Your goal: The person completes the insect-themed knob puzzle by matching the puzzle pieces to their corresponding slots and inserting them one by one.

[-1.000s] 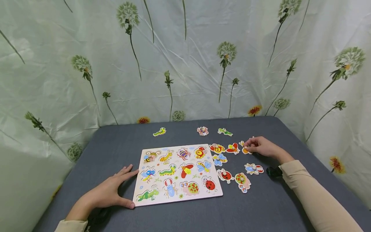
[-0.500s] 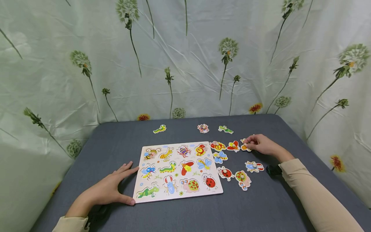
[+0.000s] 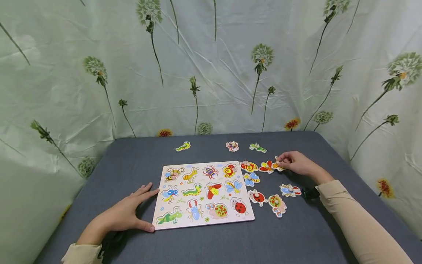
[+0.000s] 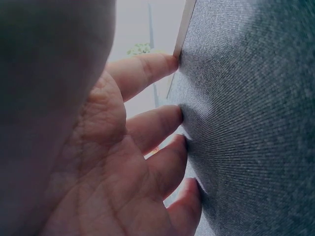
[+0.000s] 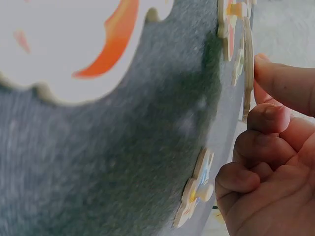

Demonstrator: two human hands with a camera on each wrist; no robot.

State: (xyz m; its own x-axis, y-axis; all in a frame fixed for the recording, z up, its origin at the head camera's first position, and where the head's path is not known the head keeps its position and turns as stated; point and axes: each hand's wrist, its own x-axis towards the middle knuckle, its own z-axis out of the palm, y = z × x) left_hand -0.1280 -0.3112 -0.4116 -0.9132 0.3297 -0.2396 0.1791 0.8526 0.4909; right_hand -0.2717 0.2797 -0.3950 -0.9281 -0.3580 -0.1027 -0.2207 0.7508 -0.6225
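Observation:
My right hand (image 3: 298, 163) pinches a yellow-and-orange striped insect puzzle piece (image 3: 278, 167) between thumb and fingertips. In the right wrist view this puzzle piece (image 5: 248, 69) shows edge-on at the fingertips, the other fingers curled below. Close to its left lies a red winged insect piece (image 3: 266, 167). The wooden peg puzzle board (image 3: 204, 227) lies flat in the middle of the table, with insect pictures in its recesses. Spread out at the board's left edge is my left hand (image 3: 123, 214), thumb at the near corner and a fingertip along the side.
Right of the board lie several knobbed pieces, including a ladybug (image 3: 258, 198), a snail (image 3: 277, 205), a blue beetle (image 3: 290, 190) and a blue-winged insect (image 3: 251, 179). Behind it are a caterpillar (image 3: 183, 146), a spider (image 3: 232, 146) and a green insect (image 3: 258, 147). A flowered curtain (image 3: 211, 91) hangs behind.
The striped piece in my right hand has shifted slightly left, closer to the red winged piece. My left hand has stayed at the board's edge. The head view has tilted a little.

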